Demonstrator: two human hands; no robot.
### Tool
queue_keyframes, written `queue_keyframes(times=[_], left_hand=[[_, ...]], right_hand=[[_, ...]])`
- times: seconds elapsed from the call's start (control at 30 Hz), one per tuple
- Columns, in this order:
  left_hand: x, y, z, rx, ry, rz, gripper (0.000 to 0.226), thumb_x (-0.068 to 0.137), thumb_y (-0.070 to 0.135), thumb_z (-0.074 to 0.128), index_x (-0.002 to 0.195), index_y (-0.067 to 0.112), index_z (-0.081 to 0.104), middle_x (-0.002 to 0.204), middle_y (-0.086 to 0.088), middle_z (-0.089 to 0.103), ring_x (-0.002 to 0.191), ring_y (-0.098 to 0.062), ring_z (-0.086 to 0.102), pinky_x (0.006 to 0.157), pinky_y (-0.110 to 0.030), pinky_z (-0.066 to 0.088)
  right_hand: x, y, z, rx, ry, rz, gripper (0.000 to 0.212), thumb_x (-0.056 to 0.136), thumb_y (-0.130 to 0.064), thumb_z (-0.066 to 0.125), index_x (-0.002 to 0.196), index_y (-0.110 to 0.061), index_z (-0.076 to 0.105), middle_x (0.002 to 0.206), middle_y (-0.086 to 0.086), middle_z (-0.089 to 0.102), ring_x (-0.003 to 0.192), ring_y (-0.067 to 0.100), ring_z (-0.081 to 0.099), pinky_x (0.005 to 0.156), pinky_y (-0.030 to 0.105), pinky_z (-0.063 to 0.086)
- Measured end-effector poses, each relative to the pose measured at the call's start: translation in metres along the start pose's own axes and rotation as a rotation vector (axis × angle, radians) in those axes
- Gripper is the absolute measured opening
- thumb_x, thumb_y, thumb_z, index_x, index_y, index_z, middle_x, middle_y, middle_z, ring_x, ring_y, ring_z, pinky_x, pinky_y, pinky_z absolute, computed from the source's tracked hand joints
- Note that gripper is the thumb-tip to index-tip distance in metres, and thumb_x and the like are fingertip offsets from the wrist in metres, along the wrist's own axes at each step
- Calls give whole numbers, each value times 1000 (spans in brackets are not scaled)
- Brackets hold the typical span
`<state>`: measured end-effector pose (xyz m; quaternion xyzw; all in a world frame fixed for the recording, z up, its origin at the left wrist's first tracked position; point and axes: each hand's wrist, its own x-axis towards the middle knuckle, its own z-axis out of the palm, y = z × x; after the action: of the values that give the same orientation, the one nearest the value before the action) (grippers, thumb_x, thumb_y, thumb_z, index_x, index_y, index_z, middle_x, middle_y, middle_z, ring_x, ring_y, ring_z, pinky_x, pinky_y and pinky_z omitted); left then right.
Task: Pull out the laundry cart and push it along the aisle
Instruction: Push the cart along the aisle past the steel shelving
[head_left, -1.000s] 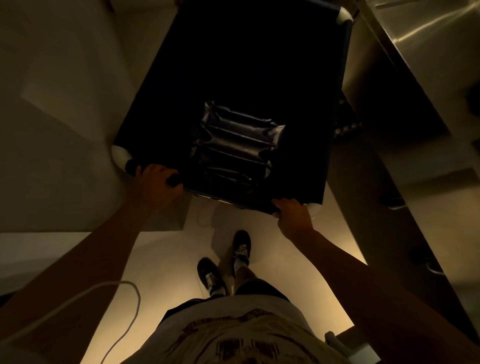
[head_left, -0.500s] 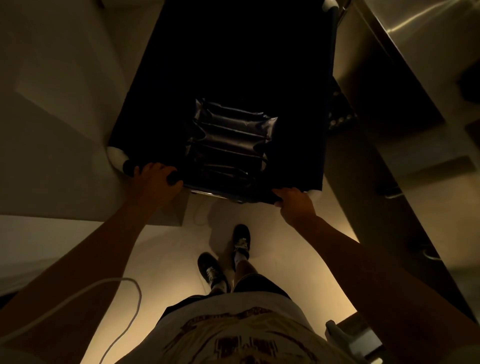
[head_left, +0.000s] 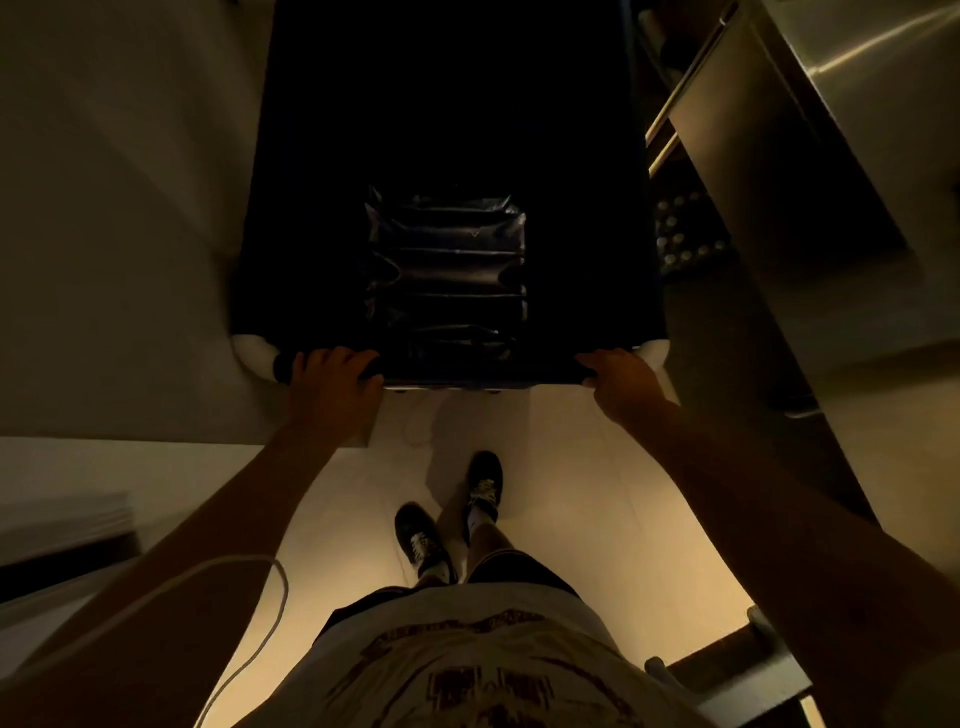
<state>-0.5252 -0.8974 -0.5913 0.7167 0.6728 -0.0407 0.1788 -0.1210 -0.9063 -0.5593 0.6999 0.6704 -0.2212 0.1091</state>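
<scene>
The laundry cart (head_left: 311, 208) is a deep black fabric bin with white corner pads, filling the upper middle of the head view. A shiny black folded bag (head_left: 447, 270) lies inside it near the front. My left hand (head_left: 332, 379) is closed around the cart's near handle bar at its left end. On the bar's right end my right hand (head_left: 618, 382) grips beside the white corner pad. The cart stands square in front of me, its far end lost in darkness.
A pale wall (head_left: 114, 234) runs close along the cart's left side and ends in a corner near my left hand. Stainless steel counters with shelves (head_left: 810, 218) line the right side. The light floor (head_left: 571, 493) is under my feet. A white cable (head_left: 260, 623) hangs by my left arm.
The cart has swung from an angled position to straight ahead and moved further into the aisle between wall and counters. Both hands have kept their hold on the handle bar.
</scene>
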Motion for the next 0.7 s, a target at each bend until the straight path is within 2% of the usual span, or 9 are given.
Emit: queue_keyframes(times=[0.23, 0.57, 0.7], left_hand=[[-18, 24, 17, -26, 22, -81, 39, 101, 39, 54, 139, 28, 61, 131, -13, 66, 123, -41, 55, 115, -58, 29], [-30, 58, 24, -50, 14, -171, 39, 102, 41, 52, 139, 31, 58, 128, -10, 65, 119, -39, 57, 107, -58, 36], [-27, 65, 24, -52, 7, -195, 40, 103, 42, 50, 141, 31, 56, 128, -10, 65, 119, -38, 56, 106, -58, 36]], right_hand=[[30, 19, -21, -60, -39, -62, 46, 97, -14, 58, 143, -20, 54, 140, 13, 58, 129, 33, 54, 108, 45, 46], [74, 37, -48, -80, -43, -182, 47, 95, -7, 60, 141, -15, 57, 142, 17, 57, 131, 39, 53, 109, 49, 44], [89, 43, -56, -145, -88, -205, 45, 96, -12, 60, 141, -18, 56, 142, 13, 58, 130, 34, 55, 109, 46, 45]])
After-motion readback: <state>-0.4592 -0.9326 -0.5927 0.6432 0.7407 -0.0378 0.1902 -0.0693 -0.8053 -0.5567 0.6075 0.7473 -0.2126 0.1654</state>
